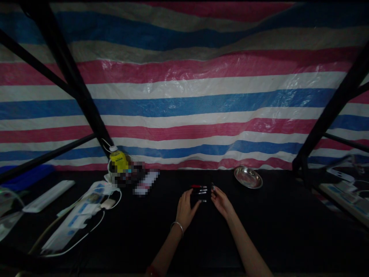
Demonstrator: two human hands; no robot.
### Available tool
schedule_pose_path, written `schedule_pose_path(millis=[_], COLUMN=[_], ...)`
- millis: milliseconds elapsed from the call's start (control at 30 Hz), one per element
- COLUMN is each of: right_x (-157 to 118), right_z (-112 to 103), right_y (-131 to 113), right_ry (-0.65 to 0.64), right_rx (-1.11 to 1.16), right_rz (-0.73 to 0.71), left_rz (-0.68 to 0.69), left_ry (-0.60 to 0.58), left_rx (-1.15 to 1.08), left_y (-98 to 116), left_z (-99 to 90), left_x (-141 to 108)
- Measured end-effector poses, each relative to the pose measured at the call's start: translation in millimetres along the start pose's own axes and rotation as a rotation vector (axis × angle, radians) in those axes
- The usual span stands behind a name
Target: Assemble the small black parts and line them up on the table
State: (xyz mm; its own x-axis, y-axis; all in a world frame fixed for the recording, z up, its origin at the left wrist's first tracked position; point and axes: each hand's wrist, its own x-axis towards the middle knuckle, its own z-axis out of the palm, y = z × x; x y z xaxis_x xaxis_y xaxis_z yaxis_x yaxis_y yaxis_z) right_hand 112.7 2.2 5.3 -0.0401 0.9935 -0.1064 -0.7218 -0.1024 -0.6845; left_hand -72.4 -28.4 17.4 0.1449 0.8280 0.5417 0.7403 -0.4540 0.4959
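Several slim, dark, pen-like pieces [199, 191] with shiny ends lie side by side on the black tabletop [138, 231]; the farthest has a red part. My left hand [185, 209], with a bangle on its wrist, rests at their left ends, thumb and fingers spread around the row. The thumb is at the nearest piece. Just right of the row, my right hand [221, 201] pinches a small dark piece with a shiny end [213, 186] between thumb and fingertips. Dim light and the fingers hide its exact kind.
Behind to the right sits a round metal dish [248, 177]. At left are a power strip [76, 217] with plugs and cables, a yellow-labelled bottle [119, 161] and a blurred-out phone-like object [147, 182]. Black metal posts [83, 104] and a striped sheet [184, 104] bound the tabletop.
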Motion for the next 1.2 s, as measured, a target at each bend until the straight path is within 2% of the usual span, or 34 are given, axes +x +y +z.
schedule_pose_path(millis=[367,600,767,1000,1200], right_x=[-5.3,-8.5,-10.4,-14.0,-15.9], right_z=[5.3,9.6,8.7,11.8,14.7], right_y=[-5.6,-2.4,3.7,2.8,2.5], right_ry=[-0.103,-0.120,-0.182,-0.195,-0.208], right_rx=[0.010,-0.021,-0.100,-0.189,-0.312], right_rz=[0.054,0.088,0.125,0.151,0.177], left_rz=[0.046,0.038,0.029,0.060,0.093], left_ry=[-0.027,-0.053,-0.029,0.042,0.053], left_rx=[0.005,-0.012,-0.021,-0.089,-0.059], left_y=[-0.9,-4.0,-4.1,-8.1,-11.3], left_z=[1.6,3.8,3.5,10.0,8.7], left_x=[-1.7,-2.3,-1.6,4.7,5.8])
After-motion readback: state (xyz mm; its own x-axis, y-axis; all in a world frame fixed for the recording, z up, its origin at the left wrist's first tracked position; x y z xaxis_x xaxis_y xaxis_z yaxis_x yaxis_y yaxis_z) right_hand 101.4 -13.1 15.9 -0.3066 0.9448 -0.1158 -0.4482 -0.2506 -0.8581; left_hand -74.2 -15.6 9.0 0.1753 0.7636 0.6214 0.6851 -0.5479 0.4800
